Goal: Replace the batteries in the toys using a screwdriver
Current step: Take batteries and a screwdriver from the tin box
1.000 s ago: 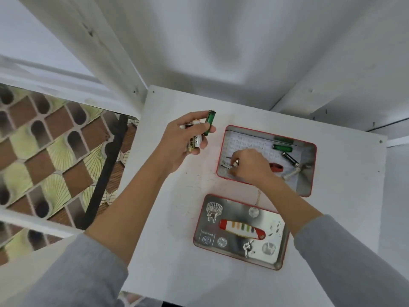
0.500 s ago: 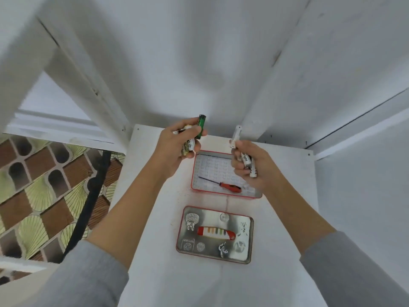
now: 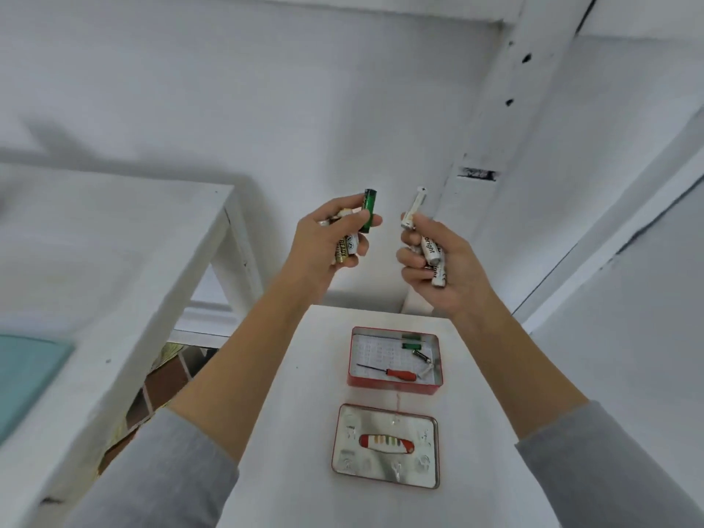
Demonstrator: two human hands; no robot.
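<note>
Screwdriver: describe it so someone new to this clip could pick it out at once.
On the white table sit two tins; take the far, open red tin, not the lid nearer the person. The screwdriver lies along its near edge. It alone has a thin dark shaft and red handle; the things beside it are stubby batteries.

Both hands raised above a white table [image 3: 289, 432]. Left hand [image 3: 327, 238] pinches a green battery [image 3: 368, 215] upright, with more batteries [image 3: 344, 249] curled in the palm. Right hand [image 3: 438, 261] pinches a white battery [image 3: 414, 207] upright, others [image 3: 434, 257] held below it. On the table, an open red tin [image 3: 392, 388] holds a red-handled screwdriver [image 3: 392, 372] and loose batteries [image 3: 419, 350]; its lid [image 3: 384, 445] lies nearer, just apart.
</note>
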